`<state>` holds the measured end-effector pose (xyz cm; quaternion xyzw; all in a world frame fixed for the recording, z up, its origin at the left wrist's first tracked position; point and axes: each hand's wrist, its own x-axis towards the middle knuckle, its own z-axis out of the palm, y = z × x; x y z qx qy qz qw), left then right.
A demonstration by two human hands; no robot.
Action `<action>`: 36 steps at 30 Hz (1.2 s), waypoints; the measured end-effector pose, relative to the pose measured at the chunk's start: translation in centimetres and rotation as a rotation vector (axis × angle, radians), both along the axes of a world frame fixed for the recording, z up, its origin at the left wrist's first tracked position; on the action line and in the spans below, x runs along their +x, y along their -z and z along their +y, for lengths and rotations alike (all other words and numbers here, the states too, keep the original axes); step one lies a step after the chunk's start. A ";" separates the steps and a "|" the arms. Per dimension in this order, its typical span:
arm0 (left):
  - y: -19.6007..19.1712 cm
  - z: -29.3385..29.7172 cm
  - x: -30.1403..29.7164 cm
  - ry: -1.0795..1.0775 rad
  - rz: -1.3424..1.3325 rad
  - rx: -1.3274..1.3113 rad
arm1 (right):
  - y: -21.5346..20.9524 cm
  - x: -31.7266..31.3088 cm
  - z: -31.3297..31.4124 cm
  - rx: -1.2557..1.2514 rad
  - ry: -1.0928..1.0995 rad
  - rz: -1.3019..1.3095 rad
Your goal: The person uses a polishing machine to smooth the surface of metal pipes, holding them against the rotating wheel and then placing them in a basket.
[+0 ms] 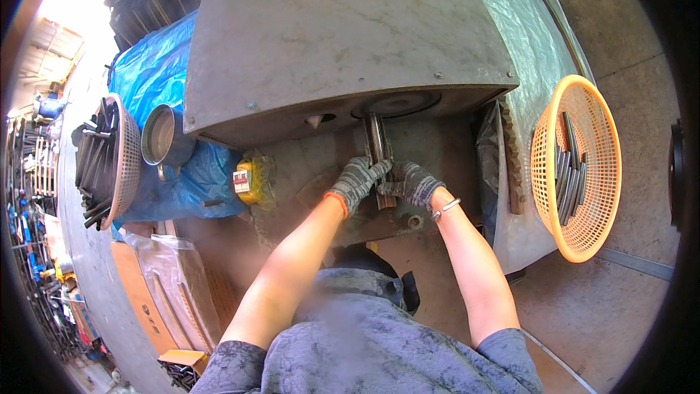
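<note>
Both my hands wear grey knitted gloves and meet around a shiny metal tube (375, 137). My left hand (355, 184) is closed on it from the left, its orange cuff at the wrist. From the right, my right hand (414, 184) closes its fingers near the tube's lower part; a bracelet sits on that wrist. The tube's far end reaches a dark round disc (397, 104) under the front edge of a large grey metal housing (350, 22). Where the tube touches the disc is hard to see. My fingers hide part of the tube.
An orange basket (541, 168) with several dark metal tubes stands on the right. At left are a pale basket (128, 164) full of dark pieces, a metal mug (166, 135), blue sheeting (197, 182) and a yellow package (254, 181). Cardboard (142, 292) lies lower left.
</note>
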<state>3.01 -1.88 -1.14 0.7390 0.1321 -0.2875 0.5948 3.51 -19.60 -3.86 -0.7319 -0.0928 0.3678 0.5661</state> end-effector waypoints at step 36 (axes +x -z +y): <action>0.7 0.2 -0.3 -0.087 0.086 -0.143 | -0.6 0.1 0.3 -0.087 -0.033 -0.030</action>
